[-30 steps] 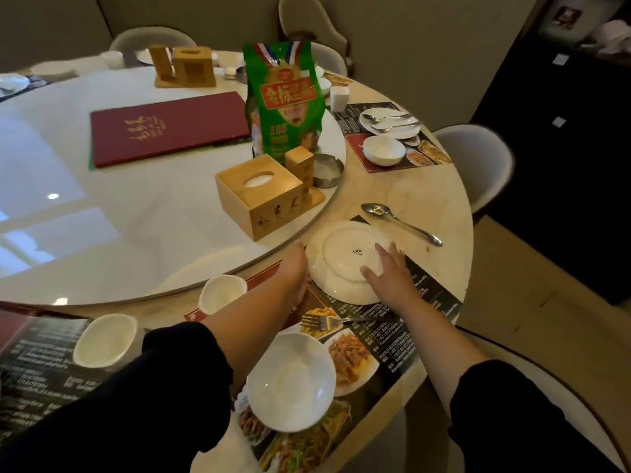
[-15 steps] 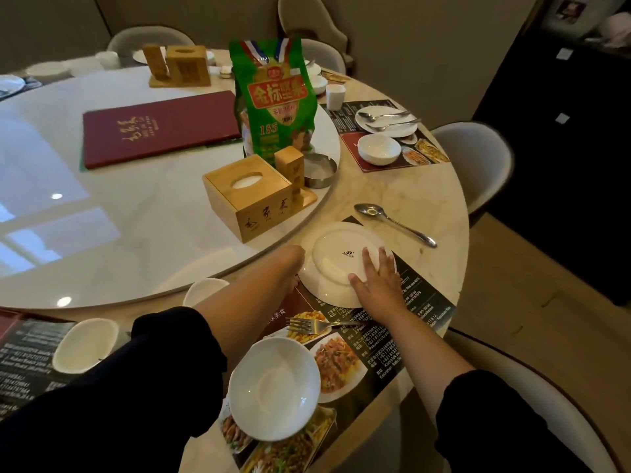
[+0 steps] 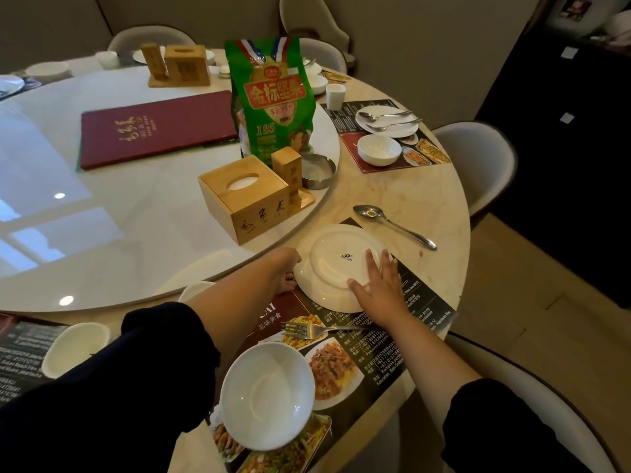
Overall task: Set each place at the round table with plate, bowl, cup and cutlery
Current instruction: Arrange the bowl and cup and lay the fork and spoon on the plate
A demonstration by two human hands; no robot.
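A white plate (image 3: 333,271) lies upside down on the far end of the menu placemat (image 3: 386,353), its base mark showing. My right hand (image 3: 382,285) presses flat on the plate's right side with straight fingers. My left hand (image 3: 281,271) is at the plate's left rim, fingers curled down against the edge. A white bowl (image 3: 266,394) sits on the near part of the placemat. Between bowl and plate lies a fork (image 3: 307,331), its handle running under my right forearm. The spoon (image 3: 392,225) rests on bare table beyond the plate. My left forearm half hides a white cup (image 3: 194,291).
A glass turntable (image 3: 102,216) carries a wooden tissue box (image 3: 246,199), a green snack bag (image 3: 273,97), a metal ashtray (image 3: 317,170) and a red menu (image 3: 157,128). The place at the far right has a plate with cutlery (image 3: 389,119), a bowl (image 3: 379,150) and a cup (image 3: 334,97). Another white cup (image 3: 75,346) stands at the left.
My right hand has slid a little further onto the plate. My left hand stays at the plate's left rim. The view has shifted slightly.
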